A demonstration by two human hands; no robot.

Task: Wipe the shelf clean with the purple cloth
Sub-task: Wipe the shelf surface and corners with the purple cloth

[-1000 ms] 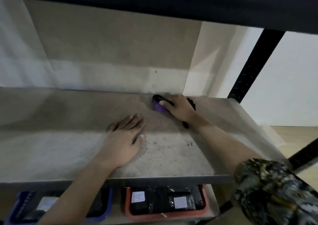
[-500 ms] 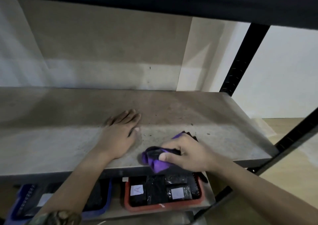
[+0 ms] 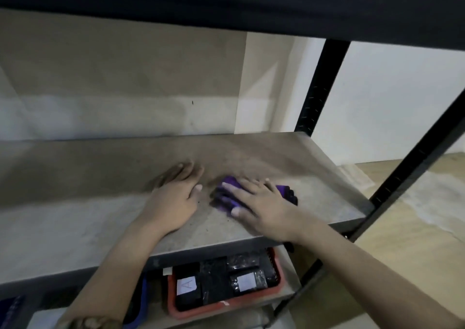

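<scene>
Red tray (image 3: pixel 276 260) with black packets sits at the bottom centre, under the grey shelf (image 3: pixel 75 218). Mid-frame, the left hand (image 3: pixel 173 200) lies flat, fingers spread, on the bare board. Just right of it, the right hand (image 3: pixel 261 205) presses flat on the purple cloth (image 3: pixel 226 192). A black post (image 3: pixel 319 87) stands upper right.

A storeroom, seemingly; black metal racking (image 3: pixel 319 87), labelled red bin (image 3: pixel 274 291) below.
</scene>
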